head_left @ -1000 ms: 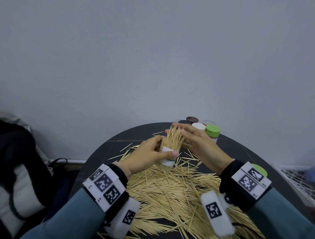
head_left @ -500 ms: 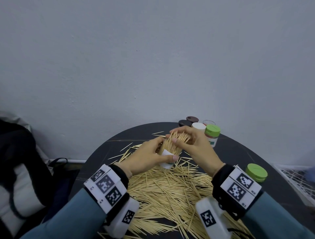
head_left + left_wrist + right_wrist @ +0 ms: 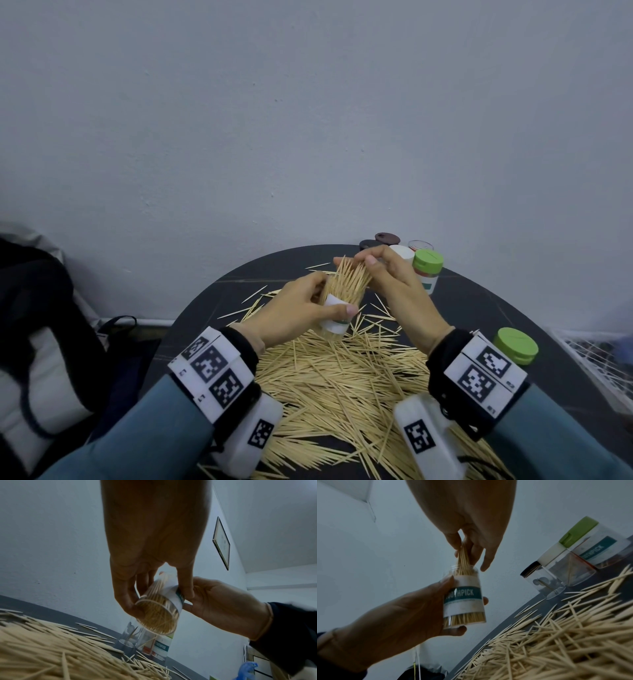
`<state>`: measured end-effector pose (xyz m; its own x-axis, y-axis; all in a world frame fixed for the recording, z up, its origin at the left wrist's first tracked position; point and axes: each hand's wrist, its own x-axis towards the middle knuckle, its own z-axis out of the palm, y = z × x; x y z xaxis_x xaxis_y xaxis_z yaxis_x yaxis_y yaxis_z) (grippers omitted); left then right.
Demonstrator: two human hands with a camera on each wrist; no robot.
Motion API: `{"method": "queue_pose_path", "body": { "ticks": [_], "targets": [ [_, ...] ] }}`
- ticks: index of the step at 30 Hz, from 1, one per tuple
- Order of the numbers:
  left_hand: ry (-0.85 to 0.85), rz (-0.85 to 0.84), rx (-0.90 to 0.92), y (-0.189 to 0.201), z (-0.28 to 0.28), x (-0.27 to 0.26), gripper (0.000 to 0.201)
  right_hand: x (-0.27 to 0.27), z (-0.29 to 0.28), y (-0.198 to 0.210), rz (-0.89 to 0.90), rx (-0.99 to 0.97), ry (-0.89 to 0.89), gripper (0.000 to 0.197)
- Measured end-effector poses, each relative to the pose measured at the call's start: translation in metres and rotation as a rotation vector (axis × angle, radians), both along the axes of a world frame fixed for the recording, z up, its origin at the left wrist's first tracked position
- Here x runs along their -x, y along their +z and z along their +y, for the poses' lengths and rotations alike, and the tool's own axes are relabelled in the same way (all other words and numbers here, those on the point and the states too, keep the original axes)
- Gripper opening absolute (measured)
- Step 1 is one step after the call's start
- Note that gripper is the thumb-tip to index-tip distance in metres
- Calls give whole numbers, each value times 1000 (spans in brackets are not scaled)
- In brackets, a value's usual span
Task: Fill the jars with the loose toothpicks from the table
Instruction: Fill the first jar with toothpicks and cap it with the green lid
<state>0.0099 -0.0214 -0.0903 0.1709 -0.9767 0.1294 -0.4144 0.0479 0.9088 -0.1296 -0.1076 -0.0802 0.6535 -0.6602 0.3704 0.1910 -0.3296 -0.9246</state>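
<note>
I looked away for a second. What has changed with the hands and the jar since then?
The right hand went from lying flat against the toothpick bundle to pinching its tops, pressing it into the jar, now tilted more. The left hand still grips the jar; the loose pile and capped jars are unchanged.

**Legible text: the word "TOOTHPICK" on jar labels**

The held jar carries a white label with a teal band reading "TOOTHPICK", partly covered by the left hand. At 2 o'clock from it, the green-lidded jar shows the same teal band, partly cut off. In the left wrist view, a standing jar reads "TOOTHPICK". The smaller print below is illegible.
</note>
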Motion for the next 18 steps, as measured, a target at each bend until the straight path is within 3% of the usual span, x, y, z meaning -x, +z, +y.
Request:
{"method": "queue_pose_path", "body": {
  "ticks": [9,15,18],
  "targets": [
    [-33,-8,-14,-1,0,0,35,2,2,1,254,64,22,33],
    [-11,3,-4,1,0,-6,39,6,9,12,379,-1,29,22],
    [-42,-7,-2,0,1,-5,33,4,9,7,472,6,99,37]
  ]
}}
